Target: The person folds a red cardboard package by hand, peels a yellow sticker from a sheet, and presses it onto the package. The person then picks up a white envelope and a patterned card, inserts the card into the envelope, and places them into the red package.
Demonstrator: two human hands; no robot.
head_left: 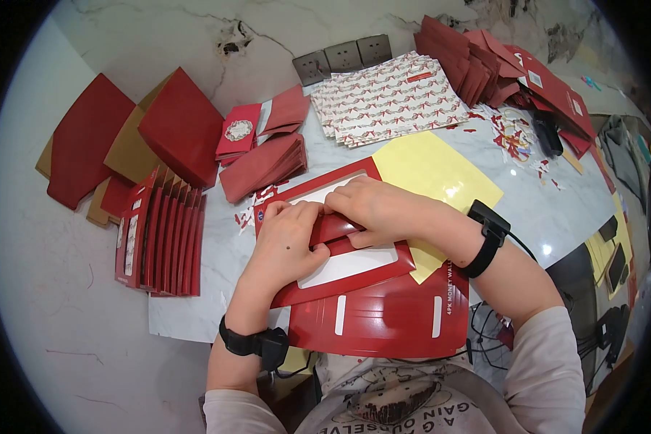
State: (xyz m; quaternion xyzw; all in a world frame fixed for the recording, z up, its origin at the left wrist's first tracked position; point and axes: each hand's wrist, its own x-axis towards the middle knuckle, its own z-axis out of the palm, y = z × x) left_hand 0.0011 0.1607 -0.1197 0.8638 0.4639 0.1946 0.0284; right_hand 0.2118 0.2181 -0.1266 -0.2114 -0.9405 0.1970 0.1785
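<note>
A red cardboard packaging sleeve (383,278) with white window areas lies in front of me, partly under both hands. My left hand (288,235) grips its left side, fingers bent over a raised red strip in the middle and thumb below. From the right, my right hand (372,206) pinches the same strip, its fingertips close to the left hand's. What lies under the fingers is hidden. Nearer my body is a flat red printed card (387,318) with two white slots and the words "4PK MONEY WALL". Yellow sheets (441,177) extend beneath my right forearm.
Folded red sleeves (170,239) stand in a row at left, near large red cards (181,126). Red envelopes (264,166) and patterned sheets (390,98) lie at the back. More red envelopes (470,65), paper scraps (510,134) and a black tool (547,134) are at right.
</note>
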